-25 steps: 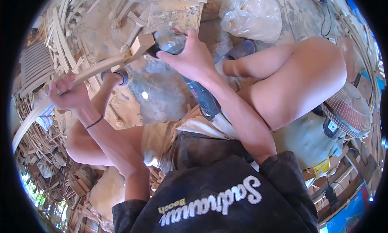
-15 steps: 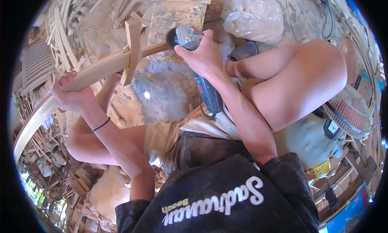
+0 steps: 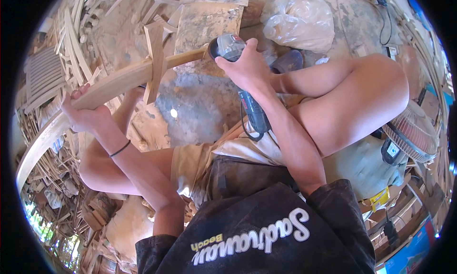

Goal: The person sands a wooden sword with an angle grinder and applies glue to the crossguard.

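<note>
A long curved wooden sword (image 3: 116, 85) with a crosspiece (image 3: 155, 62) slants across the left half of the head view. My left hand (image 3: 84, 112) is wrapped round its blade, below the crosspiece. In my right hand (image 3: 246, 67) is an angle grinder (image 3: 254, 113), gripped near its head. Its dark round disc (image 3: 213, 48) is at the tip of the sword's narrow handle (image 3: 190, 56); whether they touch I cannot tell. The grinder's body hangs down toward my lap, with a cord at its lower end.
A worn board (image 3: 208, 24) lies on the floor beyond the handle. Further right sits a filled clear plastic bag (image 3: 299, 22). Wooden strips (image 3: 71, 29) pile up at the left. A fan (image 3: 412, 131) stands by my right knee, near a green sack (image 3: 354, 171).
The grinder and my right hand have shifted slightly right and down, toward the handle's tip, baring more of the handle. The sword and my left hand have hardly moved.
</note>
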The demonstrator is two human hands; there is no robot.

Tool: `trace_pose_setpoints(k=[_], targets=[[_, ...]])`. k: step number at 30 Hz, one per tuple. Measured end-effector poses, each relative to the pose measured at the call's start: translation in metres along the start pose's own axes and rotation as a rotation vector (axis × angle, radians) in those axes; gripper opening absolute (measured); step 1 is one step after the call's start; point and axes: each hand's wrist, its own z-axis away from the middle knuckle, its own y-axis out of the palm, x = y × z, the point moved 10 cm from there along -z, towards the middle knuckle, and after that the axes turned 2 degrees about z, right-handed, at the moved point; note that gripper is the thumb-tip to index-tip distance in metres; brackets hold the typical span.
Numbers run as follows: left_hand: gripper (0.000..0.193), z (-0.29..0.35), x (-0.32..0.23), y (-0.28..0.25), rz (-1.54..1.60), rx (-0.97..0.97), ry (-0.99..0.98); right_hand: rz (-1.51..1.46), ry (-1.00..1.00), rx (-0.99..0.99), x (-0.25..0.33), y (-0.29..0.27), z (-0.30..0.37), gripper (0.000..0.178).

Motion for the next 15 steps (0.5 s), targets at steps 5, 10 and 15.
trace_pose_setpoints(k=[5,10,15], targets=[[0.02,-0.028,0.002,0.0,-0.018,0.116,-0.092,-0.08,-0.073,-0.05,0.01,-0.013,0.005,0.094],[0.04,-0.048,0.001,-0.016,0.397,0.124,0.01,-0.157,-0.163,-0.067,0.025,-0.012,0.015,0.094],[0.044,-0.073,0.009,-0.03,0.514,0.435,-0.068,-0.192,-0.184,0.005,0.028,0.002,0.019,0.096]])
